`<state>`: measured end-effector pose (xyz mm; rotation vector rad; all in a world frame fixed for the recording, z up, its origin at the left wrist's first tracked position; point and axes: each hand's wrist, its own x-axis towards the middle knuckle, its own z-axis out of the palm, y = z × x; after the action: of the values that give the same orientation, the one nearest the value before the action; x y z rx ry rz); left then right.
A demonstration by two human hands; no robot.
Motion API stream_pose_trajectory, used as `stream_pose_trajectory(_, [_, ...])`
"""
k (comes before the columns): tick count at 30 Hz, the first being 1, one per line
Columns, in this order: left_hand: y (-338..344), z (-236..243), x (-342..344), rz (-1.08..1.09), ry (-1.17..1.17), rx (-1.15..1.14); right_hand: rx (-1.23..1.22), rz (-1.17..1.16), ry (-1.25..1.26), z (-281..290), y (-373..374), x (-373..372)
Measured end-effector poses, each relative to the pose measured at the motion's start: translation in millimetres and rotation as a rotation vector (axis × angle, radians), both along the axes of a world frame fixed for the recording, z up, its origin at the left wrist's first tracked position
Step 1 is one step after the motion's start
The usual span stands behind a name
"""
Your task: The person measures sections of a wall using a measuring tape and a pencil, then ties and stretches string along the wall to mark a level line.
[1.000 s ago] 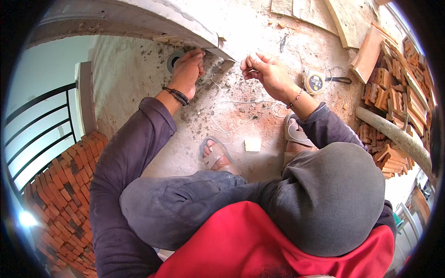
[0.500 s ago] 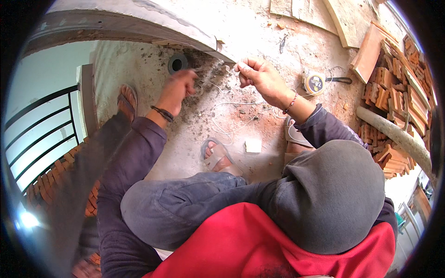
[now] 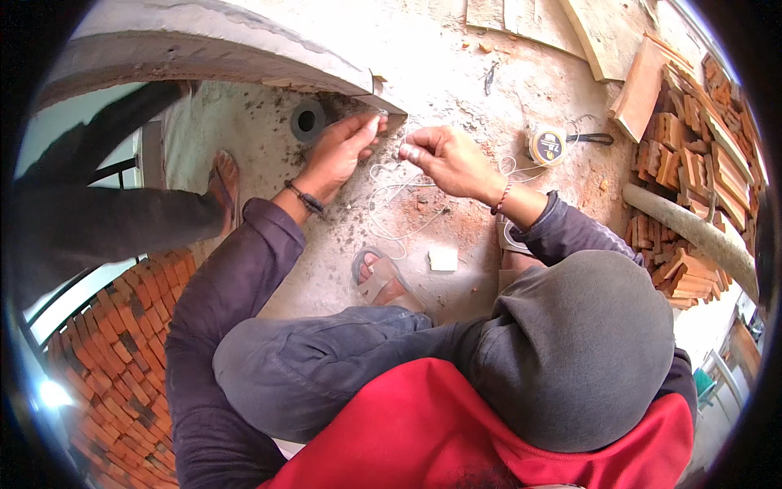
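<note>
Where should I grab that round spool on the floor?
Take the spool by its round rim, coming straight down from above. It lies flat on the concrete floor with bare ground around it, so fingers can close on opposite edges. Loose line trails from it toward the hands.

pipe opening (image 3: 307, 121) left of hands | spool (image 3: 548, 145) right | brick stack (image 3: 692, 163) far right | tile piece (image 3: 443, 259) between feet

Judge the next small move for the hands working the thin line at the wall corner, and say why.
Probably draw the slack taut with the right hand. The left hand pins the thin white line at the wall corner, while loose loops lie on the concrete floor between the hands and toward the spool.
</note>
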<state>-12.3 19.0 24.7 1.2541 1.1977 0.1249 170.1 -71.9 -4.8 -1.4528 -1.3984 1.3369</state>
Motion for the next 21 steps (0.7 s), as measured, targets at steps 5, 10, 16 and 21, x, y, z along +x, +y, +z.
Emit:
stream_pose_trajectory(5, [-13,0,13,0.159,-0.37,-0.346,-0.123,0.122,0.115,-29,-13,-29])
stream_pose_trajectory(10, [-11,-1,12,0.318,-0.132,-0.138,0.031,0.025,0.06,-38,-17,-26])
stream_pose_trajectory(16, [-15,0,13,0.311,-0.04,0.072,0.086,-0.212,0.024,-6,32,4])
stream_pose_trajectory(21, [5,-19,-6,0.165,0.163,0.38,0.142,-0.29,0.104,-11,59,10])
